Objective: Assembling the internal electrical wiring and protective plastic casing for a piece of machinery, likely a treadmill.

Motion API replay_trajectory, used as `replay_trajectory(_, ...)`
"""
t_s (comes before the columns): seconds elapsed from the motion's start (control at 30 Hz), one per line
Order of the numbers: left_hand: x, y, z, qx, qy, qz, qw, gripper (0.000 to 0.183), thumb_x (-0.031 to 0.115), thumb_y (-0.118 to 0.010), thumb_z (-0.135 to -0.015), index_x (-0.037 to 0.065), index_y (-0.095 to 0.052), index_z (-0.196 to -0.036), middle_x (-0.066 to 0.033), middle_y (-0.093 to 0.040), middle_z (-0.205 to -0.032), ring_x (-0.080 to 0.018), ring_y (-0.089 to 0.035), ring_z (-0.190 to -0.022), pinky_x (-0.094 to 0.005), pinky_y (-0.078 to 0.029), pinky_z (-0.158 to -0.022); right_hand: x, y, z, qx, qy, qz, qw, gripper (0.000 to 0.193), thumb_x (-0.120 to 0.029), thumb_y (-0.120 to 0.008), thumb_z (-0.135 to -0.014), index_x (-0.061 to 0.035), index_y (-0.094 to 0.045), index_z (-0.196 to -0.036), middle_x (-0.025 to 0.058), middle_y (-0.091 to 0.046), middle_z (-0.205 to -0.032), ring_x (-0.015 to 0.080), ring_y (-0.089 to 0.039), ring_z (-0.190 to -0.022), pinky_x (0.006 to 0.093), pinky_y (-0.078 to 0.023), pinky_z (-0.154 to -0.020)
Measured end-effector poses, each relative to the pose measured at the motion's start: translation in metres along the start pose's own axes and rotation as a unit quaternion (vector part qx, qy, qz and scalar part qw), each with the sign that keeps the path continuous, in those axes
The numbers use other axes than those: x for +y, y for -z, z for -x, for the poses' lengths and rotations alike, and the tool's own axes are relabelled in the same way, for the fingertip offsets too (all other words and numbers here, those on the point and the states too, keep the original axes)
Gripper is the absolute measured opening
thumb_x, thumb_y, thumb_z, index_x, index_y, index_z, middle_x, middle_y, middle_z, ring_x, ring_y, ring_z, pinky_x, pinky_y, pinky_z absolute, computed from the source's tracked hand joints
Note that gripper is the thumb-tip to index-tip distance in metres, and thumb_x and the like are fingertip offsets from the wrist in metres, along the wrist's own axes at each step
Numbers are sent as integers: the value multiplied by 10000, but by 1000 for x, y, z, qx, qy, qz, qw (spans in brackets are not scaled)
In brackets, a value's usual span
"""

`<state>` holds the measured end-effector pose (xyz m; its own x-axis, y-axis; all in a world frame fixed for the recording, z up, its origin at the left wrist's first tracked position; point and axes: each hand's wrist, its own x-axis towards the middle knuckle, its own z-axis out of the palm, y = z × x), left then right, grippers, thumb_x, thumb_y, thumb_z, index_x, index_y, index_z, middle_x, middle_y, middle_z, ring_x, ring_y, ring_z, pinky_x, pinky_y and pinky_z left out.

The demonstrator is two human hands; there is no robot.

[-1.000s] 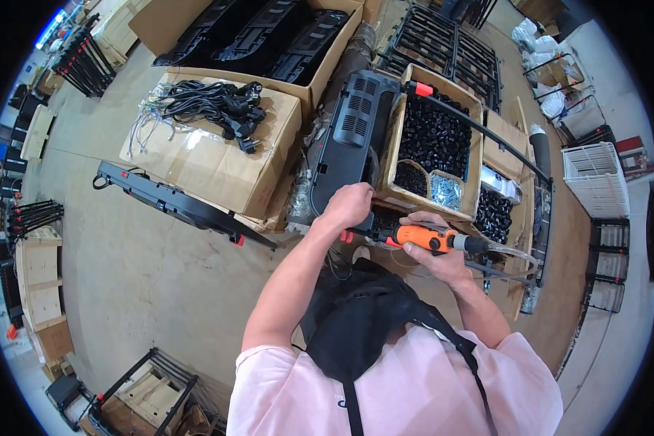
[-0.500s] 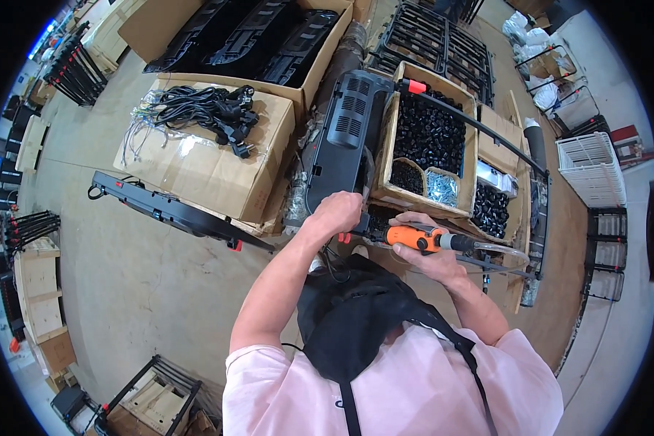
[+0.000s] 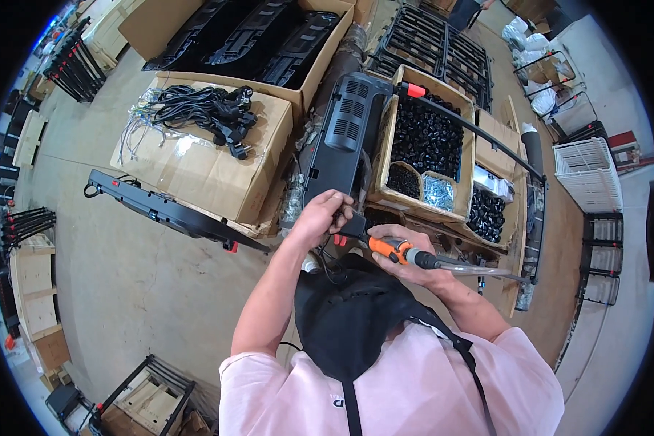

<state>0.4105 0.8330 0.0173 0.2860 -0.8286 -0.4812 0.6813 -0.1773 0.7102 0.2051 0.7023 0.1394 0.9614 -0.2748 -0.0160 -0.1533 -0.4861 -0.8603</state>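
Note:
My right hand [image 3: 407,251] is wrapped round an orange pneumatic screwdriver [image 3: 386,248], whose clear air hose [image 3: 479,269] trails off to the right. Its front end points left, at the near end of a long black plastic housing [image 3: 334,163] with vent slots. Over that near end, my left hand [image 3: 327,216] has its fingers curled and pinched together. Whatever they hold is too small or hidden to make out. Just below it show a red clip [image 3: 339,239] and some dark cable.
An open box [image 3: 469,211] of black plastic parts and silver screws [image 3: 437,192] stands to the right, crossed by a black metal tube [image 3: 479,125]. A carton [image 3: 203,171] bearing black power cords [image 3: 203,112] stands left, beside a black panel [image 3: 174,211]. Black frames [image 3: 432,51] lie farther back.
The screwdriver has moved left, closer to my left hand. My left hand has shifted slightly left and turned, its fingertips now pinched. A person's hand has appeared at the far top right.

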Motion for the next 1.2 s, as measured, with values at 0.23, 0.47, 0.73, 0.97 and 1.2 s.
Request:
replay_trajectory(0.23, -39, -17, 48, 4, -34, 268, 963, 293, 290, -496, -1095, 35, -637, -1125, -44, -644, -1004, -148, -592, -851, -285, -468, -714, -1, -2, -4, -28, -4, 7, 1000, 389, -115, -803, -824, -45, -684, -1188, 104, -743, -1113, 239, -744, -984, 335, -583, -898)
replay_trajectory(0.47, -74, -33, 76, 10, -39, 284, 958, 316, 315, -551, -1083, 44, -658, -1204, 24, -572, -884, -105, -531, -758, -248, -432, -645, 0, 1, -7, -69, -48, 5, 996, 428, -98, -798, -824, -26, -666, -1225, 106, -720, -1206, 208, -707, -1067, 332, -542, -982)
replay_trajectory(0.73, -94, -51, 82, 113, -38, 322, 939, 322, 303, -548, -1092, 39, -658, -1239, 36, -570, -884, -72, -487, -729, -217, -393, -596, 8, 1, -7, -60, -5, 28, 998, 425, -148, -783, -844, -62, -664, -1243, 83, -733, -1136, 222, -722, -1029, 334, -560, -936)
replay_trajectory(0.97, -108, -56, 72, 134, -24, 383, 914, 302, 356, -568, -1079, 65, -650, -1091, 41, -557, -835, -81, -484, -678, -226, -378, -534, -5, 7, 2, -51, -22, -51, 997, 453, -101, -783, -860, -38, -632, -1282, 108, -706, -1230, 207, -694, -1095, 351, -544, -992)
replay_trajectory(1.2, -104, -58, 62, 110, -31, 487, 866, 281, 350, -569, -1076, 75, -597, -1126, 17, -540, -827, -102, -468, -669, -231, -379, -531, -9, 2, -2, -69, -2, -92, 993, 497, -86, -789, -872, -19, -585, -1320, 137, -674, -1301, 214, -646, -1198, 379, -516, -1062)
